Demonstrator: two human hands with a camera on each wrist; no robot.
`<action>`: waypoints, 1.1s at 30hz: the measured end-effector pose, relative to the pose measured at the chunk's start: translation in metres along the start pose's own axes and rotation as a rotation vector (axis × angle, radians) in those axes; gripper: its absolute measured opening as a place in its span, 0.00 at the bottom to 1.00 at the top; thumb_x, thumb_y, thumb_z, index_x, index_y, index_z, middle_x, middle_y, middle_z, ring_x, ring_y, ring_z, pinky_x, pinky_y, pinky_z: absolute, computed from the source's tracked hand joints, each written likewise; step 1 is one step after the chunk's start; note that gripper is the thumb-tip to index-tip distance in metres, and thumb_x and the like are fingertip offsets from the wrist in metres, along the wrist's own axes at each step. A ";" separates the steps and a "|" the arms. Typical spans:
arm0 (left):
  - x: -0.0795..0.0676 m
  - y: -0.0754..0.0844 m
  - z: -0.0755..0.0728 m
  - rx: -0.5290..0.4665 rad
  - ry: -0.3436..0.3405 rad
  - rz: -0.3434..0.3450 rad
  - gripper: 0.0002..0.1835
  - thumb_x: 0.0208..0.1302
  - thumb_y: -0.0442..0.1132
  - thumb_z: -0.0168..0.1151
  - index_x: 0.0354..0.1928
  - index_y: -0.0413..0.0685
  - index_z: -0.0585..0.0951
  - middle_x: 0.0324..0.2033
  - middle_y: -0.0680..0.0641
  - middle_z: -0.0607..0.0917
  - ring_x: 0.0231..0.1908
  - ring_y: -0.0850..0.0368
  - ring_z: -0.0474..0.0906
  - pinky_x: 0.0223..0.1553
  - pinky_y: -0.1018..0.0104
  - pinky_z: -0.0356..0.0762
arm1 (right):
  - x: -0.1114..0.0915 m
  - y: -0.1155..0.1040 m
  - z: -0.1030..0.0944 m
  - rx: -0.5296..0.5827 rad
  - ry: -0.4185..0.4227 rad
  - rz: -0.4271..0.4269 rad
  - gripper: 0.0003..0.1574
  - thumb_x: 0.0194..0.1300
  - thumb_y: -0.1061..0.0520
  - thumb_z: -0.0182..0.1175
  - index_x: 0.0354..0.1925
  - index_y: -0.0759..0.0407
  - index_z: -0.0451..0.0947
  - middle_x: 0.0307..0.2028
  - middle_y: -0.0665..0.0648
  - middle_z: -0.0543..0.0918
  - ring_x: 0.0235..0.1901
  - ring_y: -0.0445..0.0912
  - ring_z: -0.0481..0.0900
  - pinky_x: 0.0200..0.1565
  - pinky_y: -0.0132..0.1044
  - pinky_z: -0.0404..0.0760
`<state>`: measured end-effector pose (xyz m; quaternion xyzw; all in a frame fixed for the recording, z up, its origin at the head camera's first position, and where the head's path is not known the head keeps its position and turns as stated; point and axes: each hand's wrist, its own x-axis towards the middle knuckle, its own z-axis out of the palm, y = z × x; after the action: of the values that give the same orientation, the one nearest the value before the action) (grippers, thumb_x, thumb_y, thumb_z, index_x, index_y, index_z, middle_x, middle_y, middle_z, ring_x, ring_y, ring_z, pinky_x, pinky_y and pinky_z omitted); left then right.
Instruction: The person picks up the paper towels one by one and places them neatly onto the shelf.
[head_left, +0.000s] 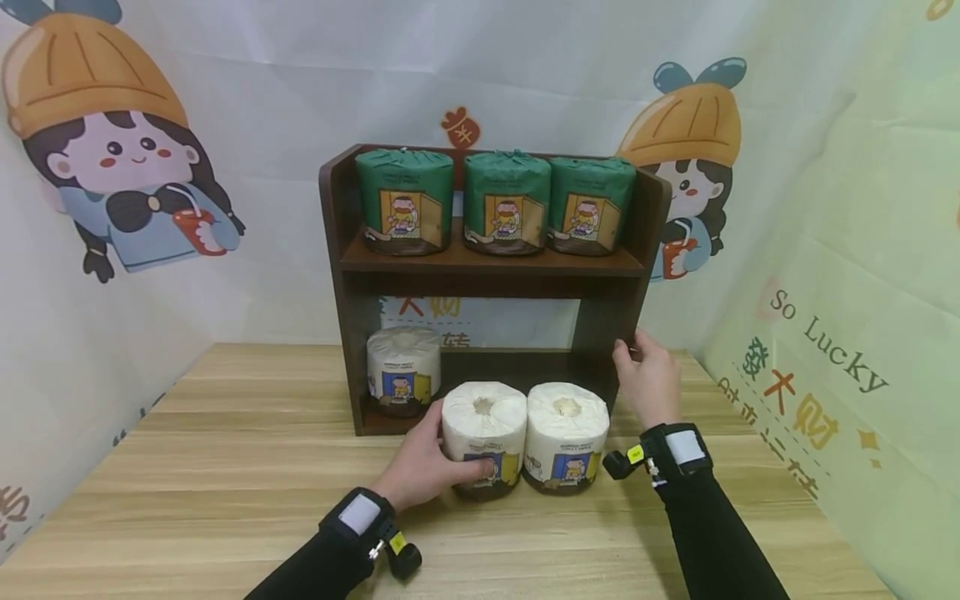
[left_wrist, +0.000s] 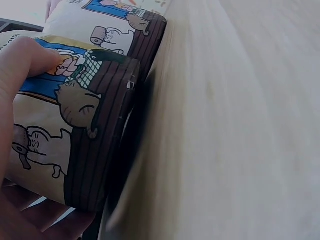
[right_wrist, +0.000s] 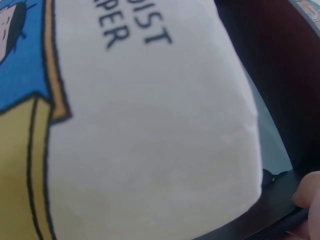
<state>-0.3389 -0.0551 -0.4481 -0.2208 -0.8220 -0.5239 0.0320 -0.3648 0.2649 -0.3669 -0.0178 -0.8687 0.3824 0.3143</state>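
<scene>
In the head view my left hand (head_left: 431, 462) grips a white wrapped toilet paper roll (head_left: 483, 421), thumb across its printed front and fingers round its left side. In the left wrist view its dark base is tilted slightly above the wood surface. Right beside it stands a second white toilet paper roll (head_left: 567, 429). Both are in front of the brown two-tier shelf (head_left: 487, 265). My right hand (head_left: 651, 379) pinches the front edge of the shelf's right side panel between thumb and fingers. The second roll (right_wrist: 155, 120) fills most of the right wrist view.
Three green-wrapped rolls (head_left: 405, 200) stand on the upper tier. Another white roll (head_left: 403, 371) sits at the left of the lower tier. The shelf stands on a wood-grain table (head_left: 247, 467), with a printed cloth backdrop (head_left: 285, 100) behind and at the sides.
</scene>
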 end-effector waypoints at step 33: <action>0.040 -0.011 -0.004 0.045 0.101 -0.024 0.57 0.40 0.60 0.82 0.70 0.54 0.59 0.58 0.51 0.73 0.56 0.55 0.69 0.59 0.47 0.71 | 0.001 0.000 -0.001 0.000 0.013 -0.013 0.15 0.76 0.52 0.54 0.53 0.59 0.79 0.47 0.62 0.83 0.42 0.54 0.81 0.41 0.52 0.86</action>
<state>-0.3798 -0.0491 -0.4445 -0.1833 -0.8335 -0.5162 0.0721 -0.3651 0.2661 -0.3656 -0.0145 -0.8668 0.3801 0.3224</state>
